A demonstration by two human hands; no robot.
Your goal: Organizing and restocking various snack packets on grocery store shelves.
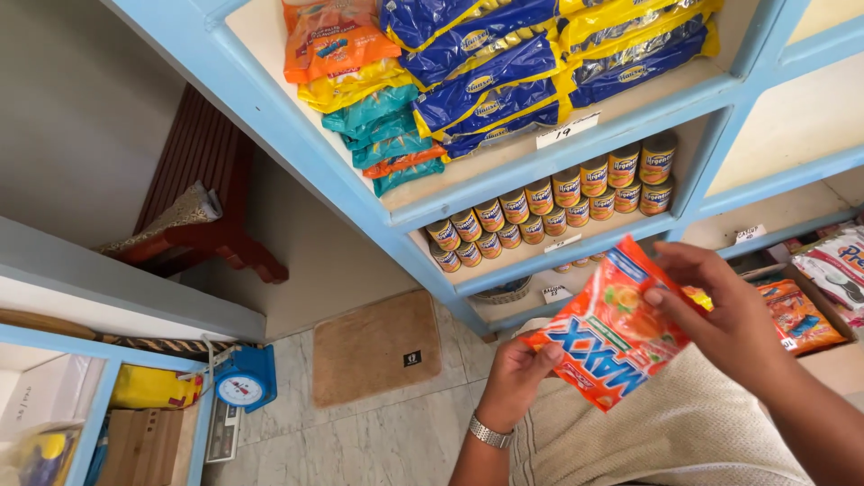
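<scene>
I stand in a small shop with a pale tiled floor under me and blue-painted shelves rising in front. At the far left a low blue shelf unit holds a yellow packet and a brown box, and a small blue weighing scale sits beside it. Behind that, a dark red wooden bench leans by the grey wall. A brown doormat lies on the floor just right of the scale.

On the upper shelf, packets lie in stacks: orange, yellow and teal ones to the left, then blue-and-yellow bags filling the middle and right. The shelf below carries two rows of small tins with orange labels, packed side by side.

My left hand, with a metal watch on the wrist, pinches the lower left corner of an orange snack packet. My right hand grips the packet's right edge, thumb on its front and fingers curled behind. I hold the packet in the air in front of the shelves, above my beige clothing. At the far right an open cardboard box holds more orange packets, and white packets lie just beyond it.
</scene>
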